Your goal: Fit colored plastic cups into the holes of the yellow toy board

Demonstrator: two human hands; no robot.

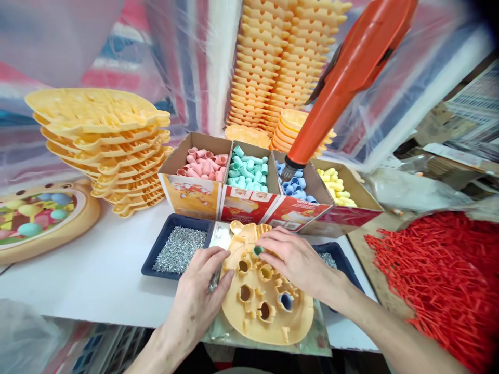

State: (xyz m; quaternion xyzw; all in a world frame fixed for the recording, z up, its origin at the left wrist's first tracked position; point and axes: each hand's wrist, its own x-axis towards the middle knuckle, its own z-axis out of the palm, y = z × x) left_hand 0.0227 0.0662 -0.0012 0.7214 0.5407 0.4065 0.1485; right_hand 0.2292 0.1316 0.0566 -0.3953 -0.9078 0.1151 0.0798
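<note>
A yellow plastic toy base (pixel 265 304) with several round sockets lies upside down on a shiny sheet at the table's front edge. My left hand (pixel 198 291) rests flat against its left rim, fingers stretched out. My right hand (pixel 296 259) lies over its upper part, fingertips pinching a small teal cap (pixel 258 250) at one socket. A blue cap (pixel 286 301) sits in a socket lower right.
Cardboard boxes hold pink caps (pixel 202 166), teal caps (pixel 247 171), blue caps (pixel 294 184) and yellow caps (pixel 337 187). A dark tray of screws (pixel 179 249) sits left. An orange power screwdriver (pixel 346 72) hangs above. Stacks of yellow bases (pixel 105 140) stand behind; red plastic pieces (pixel 444 280) pile right.
</note>
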